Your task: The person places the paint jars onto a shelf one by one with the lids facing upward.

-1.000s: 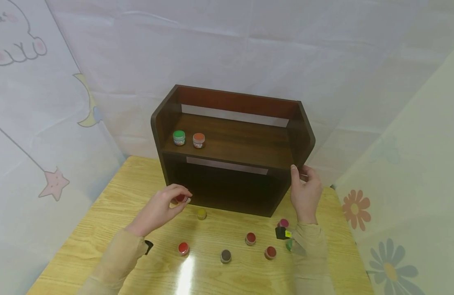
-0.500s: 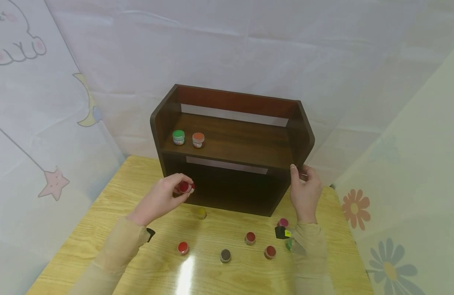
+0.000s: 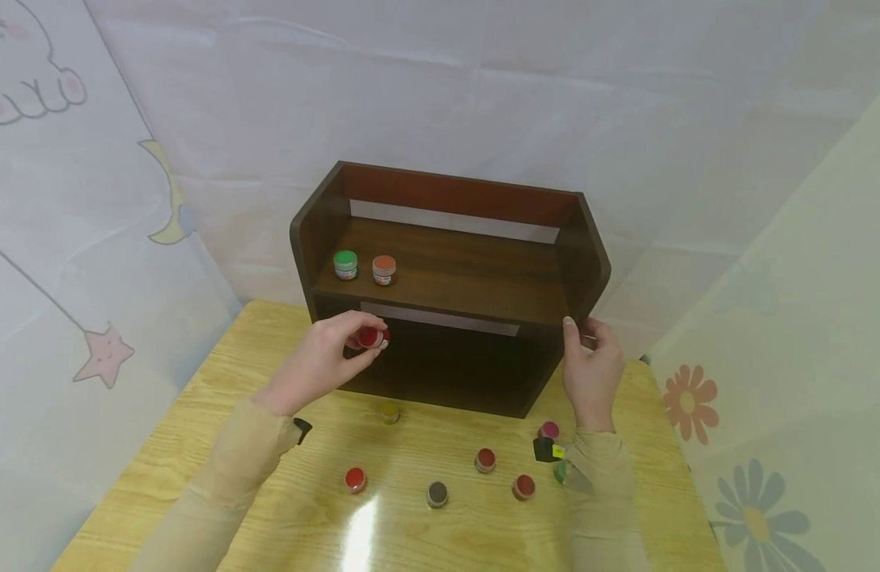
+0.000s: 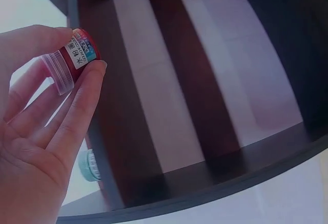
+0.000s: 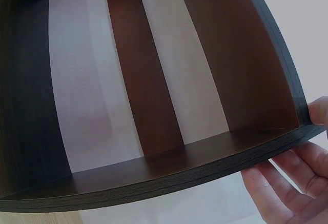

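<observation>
Between thumb and fingertips, my left hand [image 3: 333, 349] pinches a small paint jar [image 4: 81, 55] with red paint, a clear lid and a gouache label. It is held tilted in front of the dark lower opening of a brown wooden shelf [image 3: 468, 270], below the edge of its upper board. On that board's left part stand a green paint jar [image 3: 345, 267] and an orange paint jar [image 3: 384, 271]. My right hand [image 3: 593, 373] grips the shelf's right side panel, thumb on the front edge and fingers around the outer face, as the right wrist view also shows.
On the wooden table [image 3: 283, 492] in front of the shelf stand several more paint jars, among them a yellow jar [image 3: 391, 411], a bright red jar [image 3: 355, 480], a black jar [image 3: 437, 494] and a magenta jar [image 3: 549, 430]. Cloth-covered walls [image 3: 468, 95] enclose the table's back and sides.
My left hand has raised the red paint jar from near the shelf's lower left foot, up and slightly right toward the upper board. The right hand stays on the side panel.
</observation>
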A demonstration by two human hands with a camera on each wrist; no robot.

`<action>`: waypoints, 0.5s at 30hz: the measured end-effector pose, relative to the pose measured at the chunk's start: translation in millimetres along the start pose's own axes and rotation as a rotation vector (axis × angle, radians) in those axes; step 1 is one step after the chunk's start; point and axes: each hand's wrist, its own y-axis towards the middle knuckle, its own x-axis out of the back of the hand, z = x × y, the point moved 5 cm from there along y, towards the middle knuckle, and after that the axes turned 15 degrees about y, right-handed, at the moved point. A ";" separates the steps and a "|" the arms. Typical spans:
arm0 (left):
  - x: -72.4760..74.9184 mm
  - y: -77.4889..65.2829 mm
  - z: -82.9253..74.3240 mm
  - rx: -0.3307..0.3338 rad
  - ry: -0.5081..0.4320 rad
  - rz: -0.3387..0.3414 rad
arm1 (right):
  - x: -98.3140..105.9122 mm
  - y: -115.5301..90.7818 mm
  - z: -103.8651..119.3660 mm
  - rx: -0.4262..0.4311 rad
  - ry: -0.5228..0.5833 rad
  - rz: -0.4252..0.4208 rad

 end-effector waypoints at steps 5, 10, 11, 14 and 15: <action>6.6 11.0 -1.5 -0.023 0.018 -0.015 | -0.8 -0.1 0.9 -0.004 0.004 0.003; 13.6 21.3 -6.4 -0.067 0.040 -0.041 | -0.6 -0.2 1.3 -0.006 0.006 0.003; 15.1 23.1 -7.4 -0.075 0.045 -0.049 | -0.6 -0.2 1.3 -0.006 0.007 0.003; 19.2 28.1 -10.4 -0.098 0.050 -0.070 | -0.5 -0.1 1.0 -0.005 0.008 0.005; 20.7 29.7 -11.4 -0.102 0.051 -0.077 | -0.5 0.0 0.9 -0.005 0.008 0.005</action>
